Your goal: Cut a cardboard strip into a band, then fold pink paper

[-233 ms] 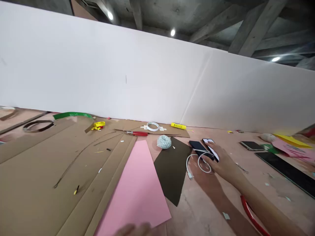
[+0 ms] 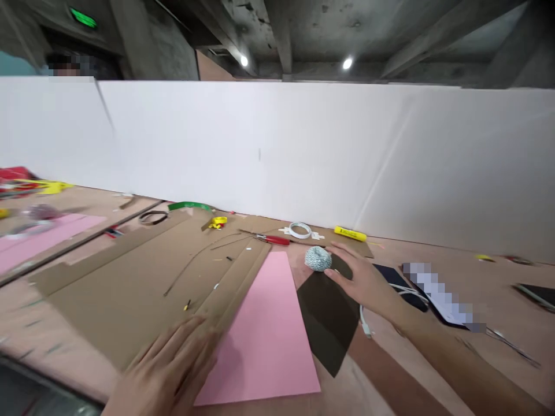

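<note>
Both your hands are wide open, holding nothing; your right hand (image 2: 364,283) is by a steel wool ball (image 2: 318,259); your left hand (image 2: 167,370) is over cardboard (image 2: 130,271) near pink paper (image 2: 260,335).

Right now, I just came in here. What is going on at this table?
A person is working with both bare hands. The right hand is open and sits right beside a speckled ball, at the top corner of a dark brown sheet. The left hand is open at the edge of a large cardboard sheet, next to a pink paper sheet. Farther on lie a white cable coil and a yellow marker.
</note>
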Motion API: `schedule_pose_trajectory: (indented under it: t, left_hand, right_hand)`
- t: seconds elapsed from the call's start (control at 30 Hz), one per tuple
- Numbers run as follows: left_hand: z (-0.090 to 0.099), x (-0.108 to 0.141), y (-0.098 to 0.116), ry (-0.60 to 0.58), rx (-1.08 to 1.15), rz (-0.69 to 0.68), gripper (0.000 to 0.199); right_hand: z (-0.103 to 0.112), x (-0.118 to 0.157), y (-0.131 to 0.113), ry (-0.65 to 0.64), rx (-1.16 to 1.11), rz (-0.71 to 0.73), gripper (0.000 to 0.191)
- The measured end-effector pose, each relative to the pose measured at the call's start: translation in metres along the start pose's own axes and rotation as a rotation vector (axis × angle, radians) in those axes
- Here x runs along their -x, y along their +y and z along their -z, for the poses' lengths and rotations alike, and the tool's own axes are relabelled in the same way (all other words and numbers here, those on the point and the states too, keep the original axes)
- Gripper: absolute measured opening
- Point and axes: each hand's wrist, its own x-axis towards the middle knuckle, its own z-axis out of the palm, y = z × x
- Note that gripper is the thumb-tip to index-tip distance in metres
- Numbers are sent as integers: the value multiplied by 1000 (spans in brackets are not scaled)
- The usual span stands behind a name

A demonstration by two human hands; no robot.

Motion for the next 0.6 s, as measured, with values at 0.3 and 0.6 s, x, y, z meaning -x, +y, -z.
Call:
schedule_pose_trajectory:
  t: [0.3,0.6]
  left_hand:
    - [1,23,8,-53,-61,43,27]
    - [10,6,14,-7,-87,-3,38]
  right_hand:
    - [-45,-42,-2,-108,178,79,25]
    - [-51,-81,-30,-115,195,65,29]
